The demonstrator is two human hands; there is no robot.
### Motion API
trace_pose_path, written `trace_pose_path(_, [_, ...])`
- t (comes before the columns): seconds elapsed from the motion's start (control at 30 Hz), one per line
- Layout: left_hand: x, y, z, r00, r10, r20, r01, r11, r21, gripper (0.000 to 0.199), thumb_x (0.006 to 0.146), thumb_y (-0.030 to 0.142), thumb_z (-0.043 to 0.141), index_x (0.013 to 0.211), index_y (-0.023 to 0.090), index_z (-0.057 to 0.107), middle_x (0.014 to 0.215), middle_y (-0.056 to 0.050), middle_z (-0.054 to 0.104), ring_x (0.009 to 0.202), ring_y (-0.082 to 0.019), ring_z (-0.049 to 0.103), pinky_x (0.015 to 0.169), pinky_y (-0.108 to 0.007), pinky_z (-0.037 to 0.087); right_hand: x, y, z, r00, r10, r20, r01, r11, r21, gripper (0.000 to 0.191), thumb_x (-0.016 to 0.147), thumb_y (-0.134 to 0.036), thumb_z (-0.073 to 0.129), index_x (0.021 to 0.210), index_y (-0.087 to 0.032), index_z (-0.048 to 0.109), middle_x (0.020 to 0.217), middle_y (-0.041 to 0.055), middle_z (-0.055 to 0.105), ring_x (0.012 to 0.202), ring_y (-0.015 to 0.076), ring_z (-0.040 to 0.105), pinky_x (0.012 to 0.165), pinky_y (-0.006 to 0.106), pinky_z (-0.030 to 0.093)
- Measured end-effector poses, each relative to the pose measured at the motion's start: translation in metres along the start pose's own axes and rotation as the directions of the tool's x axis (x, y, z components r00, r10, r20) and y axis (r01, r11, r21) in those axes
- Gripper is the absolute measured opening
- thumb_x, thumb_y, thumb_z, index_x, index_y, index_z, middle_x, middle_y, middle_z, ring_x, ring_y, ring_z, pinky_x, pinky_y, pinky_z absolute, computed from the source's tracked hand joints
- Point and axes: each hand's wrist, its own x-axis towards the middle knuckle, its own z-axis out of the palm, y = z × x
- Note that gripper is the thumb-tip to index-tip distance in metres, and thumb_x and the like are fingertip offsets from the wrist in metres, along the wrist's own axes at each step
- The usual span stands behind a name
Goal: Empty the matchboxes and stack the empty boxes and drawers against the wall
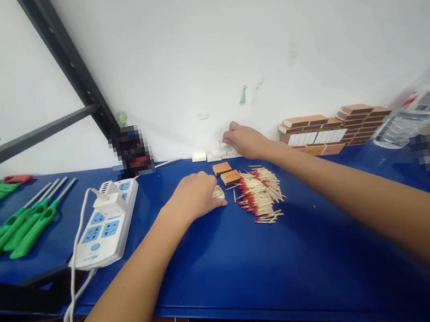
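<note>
My left hand (198, 193) is closed around a small white matchbox tray (217, 193) with matchsticks in it, low over the blue tabletop. Further back, by the wall, the fingers of my right hand (245, 140) pinch a white matchbox tray (224, 145), partly hidden by them. Below it stands a row of white trays (213, 156). Two orange-brown matchbox sleeves (222, 168) lie between my hands. Beside them spreads a pile of loose red-tipped matches (260, 192), most heads pointing left.
Stacked matchboxes (324, 133) stand against the wall at right, near a clear plastic bottle (411, 118). At left are a white power strip (105, 224) with a looping cable, green-handled lighters (34, 223) and a dark metal shelf post (69, 53).
</note>
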Motion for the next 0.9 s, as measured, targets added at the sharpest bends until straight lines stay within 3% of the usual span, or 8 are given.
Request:
trace_pose_path(0.17, [0.001, -0.001, 0.003, 1.0, 0.001, -0.014, -0.001, 1.0, -0.01, 0.044, 0.093, 0.052, 0.073, 0.117, 0.015, 0.072, 0.105, -0.016, 0.077, 0.1, -0.035, 0.074, 0.08, -0.038, 0.053, 0.002, -0.003, -0.002, 1.0, 0.011, 0.013, -0.011, 0.999, -0.051, 0.036, 0.111, -0.029, 0.04, 0.11, -0.012, 0.072, 0.119, 0.0183, 0.062, 0.088, 0.0229, 0.065, 0.075, 0.034, 0.044])
trace_pose_path(0.3, [0.001, -0.002, 0.005, 1.0, 0.003, -0.022, -0.003, 1.0, -0.018, 0.047, 0.094, 0.05, 0.072, 0.125, 0.015, 0.069, 0.106, -0.017, 0.077, 0.101, -0.035, 0.074, 0.08, -0.038, 0.053, 0.005, -0.004, -0.003, 1.0, 0.001, 0.011, 0.001, 0.994, -0.112, 0.036, 0.111, -0.03, 0.04, 0.116, -0.012, 0.07, 0.124, 0.021, 0.063, 0.095, 0.0269, 0.066, 0.074, 0.036, 0.045])
trace_pose_path(0.67, [0.002, -0.002, 0.007, 1.0, 0.02, -0.023, -0.02, 1.0, -0.018, 0.038, 0.095, 0.048, 0.07, 0.113, 0.016, 0.074, 0.107, -0.016, 0.077, 0.101, -0.033, 0.074, 0.081, -0.038, 0.053, 0.004, -0.009, -0.008, 0.999, -0.002, 0.034, 0.007, 0.989, -0.15, 0.034, 0.108, -0.039, 0.052, 0.12, -0.012, 0.068, 0.126, 0.0212, 0.063, 0.099, 0.0298, 0.067, 0.074, 0.035, 0.045])
trace_pose_path(0.9, [0.001, -0.002, 0.007, 0.999, 0.026, -0.02, -0.027, 0.999, -0.017, 0.038, 0.096, 0.048, 0.07, 0.117, 0.016, 0.074, 0.11, -0.016, 0.077, 0.102, -0.033, 0.074, 0.081, -0.038, 0.053, 0.001, -0.013, -0.008, 0.998, -0.041, 0.045, 0.049, 0.984, -0.173, 0.031, 0.104, -0.031, 0.05, 0.117, -0.013, 0.071, 0.127, 0.0219, 0.062, 0.102, 0.0307, 0.065, 0.074, 0.037, 0.044])
